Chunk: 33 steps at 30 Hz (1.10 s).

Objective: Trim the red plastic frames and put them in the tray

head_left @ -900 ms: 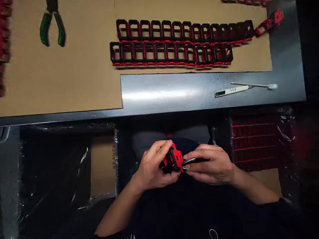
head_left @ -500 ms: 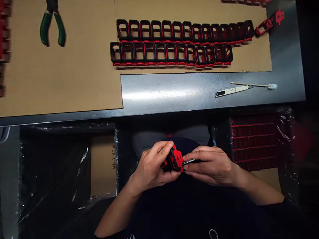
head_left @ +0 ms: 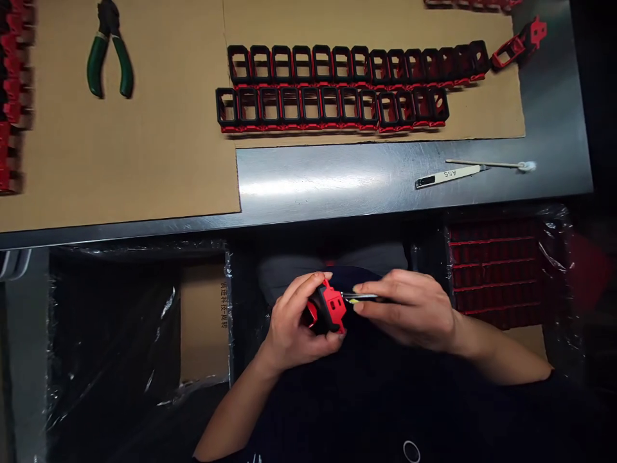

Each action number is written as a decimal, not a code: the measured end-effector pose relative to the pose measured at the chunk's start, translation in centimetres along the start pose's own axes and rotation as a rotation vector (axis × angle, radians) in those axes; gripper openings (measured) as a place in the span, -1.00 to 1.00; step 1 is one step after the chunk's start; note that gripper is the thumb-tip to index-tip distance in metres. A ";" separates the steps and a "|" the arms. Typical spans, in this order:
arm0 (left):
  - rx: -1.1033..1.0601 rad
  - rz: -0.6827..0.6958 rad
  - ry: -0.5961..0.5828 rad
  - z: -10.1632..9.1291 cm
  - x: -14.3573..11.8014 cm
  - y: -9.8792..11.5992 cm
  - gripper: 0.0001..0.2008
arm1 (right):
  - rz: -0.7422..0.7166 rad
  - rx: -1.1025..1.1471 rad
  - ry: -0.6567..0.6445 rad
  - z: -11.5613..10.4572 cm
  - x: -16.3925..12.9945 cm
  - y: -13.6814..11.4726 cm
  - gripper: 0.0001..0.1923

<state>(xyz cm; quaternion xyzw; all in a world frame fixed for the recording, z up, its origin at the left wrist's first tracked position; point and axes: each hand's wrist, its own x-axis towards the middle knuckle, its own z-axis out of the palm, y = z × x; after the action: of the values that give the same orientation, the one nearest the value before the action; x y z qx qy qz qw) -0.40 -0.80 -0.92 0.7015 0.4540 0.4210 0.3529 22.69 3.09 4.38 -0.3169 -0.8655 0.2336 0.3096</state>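
Low over my lap, my left hand (head_left: 295, 321) is wrapped round a red-and-black plastic part (head_left: 333, 306), its red face with small slots turned to the right. The fingers curl over its top and the thumb presses from below. My right hand (head_left: 409, 308) pinches a slim silvery metal tool (head_left: 362, 296), whose tip meets the upper right edge of the red face. A small yellow spot shows by the fingertips; what it belongs to is unclear.
On the table, two rows of black-and-red frames (head_left: 289, 106) stand on cardboard (head_left: 144, 167). Green-handled pliers (head_left: 110, 58), a white-handled tool (head_left: 448, 176) and a cotton swab (head_left: 486, 163) lie there. A crate of red parts (head_left: 496, 273) stands right, a plastic-lined box (head_left: 110, 334) left.
My right hand has risen slightly, and the metal tool has moved from the red face's lower right edge to its upper right edge. The part has turned a little in my left hand.
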 end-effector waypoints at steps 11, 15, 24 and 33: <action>-0.589 -0.165 0.104 1.0 -1.7 -0.2 -0.30 | 0.317 -0.281 0.168 2.4 7.2 11.9 -0.83; -0.554 -0.185 0.108 0.9 -2.1 -0.4 -0.28 | 0.335 -0.313 0.157 2.3 7.6 11.9 -0.81; -0.353 -0.108 0.097 0.7 -1.6 -0.9 -0.28 | 0.551 0.479 0.021 1.5 2.8 2.7 -0.82; -0.168 0.059 0.064 0.8 -0.8 -1.3 -0.16 | 0.798 0.986 -0.250 3.4 1.1 0.4 -0.73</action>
<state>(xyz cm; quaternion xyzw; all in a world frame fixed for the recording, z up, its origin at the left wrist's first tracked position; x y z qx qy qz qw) -0.30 -1.22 -2.65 0.6685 0.4075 0.4900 0.3833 19.90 3.40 2.19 -0.4052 -0.5018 0.7362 0.2051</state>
